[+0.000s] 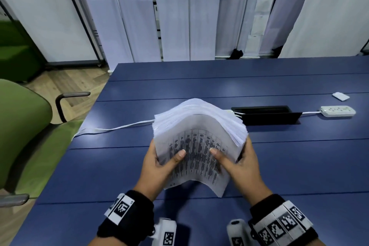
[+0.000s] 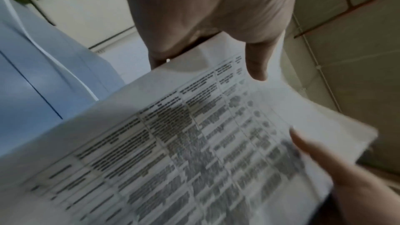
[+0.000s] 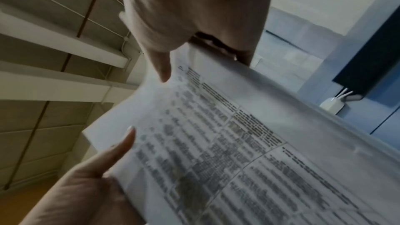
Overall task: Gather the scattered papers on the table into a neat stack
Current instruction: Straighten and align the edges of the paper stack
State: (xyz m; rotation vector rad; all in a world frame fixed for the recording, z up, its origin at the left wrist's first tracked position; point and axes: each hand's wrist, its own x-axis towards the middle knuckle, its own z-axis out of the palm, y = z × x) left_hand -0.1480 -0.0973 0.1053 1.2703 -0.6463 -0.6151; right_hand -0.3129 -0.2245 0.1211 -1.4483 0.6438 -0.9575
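A thick stack of white papers, its facing sheet printed with a table, stands on edge and bows upward over the blue table. My left hand grips its left side, thumb on the printed face, fingers behind. My right hand grips the right side the same way. In the left wrist view the printed sheet fills the frame under my left hand, with the right thumb entering from the lower right. The right wrist view shows the same sheet held by my right hand.
A black cable tray opening lies just behind the stack. A white power strip and a small white card sit at the right. A white cable runs left off the table edge. A green chair stands at the left.
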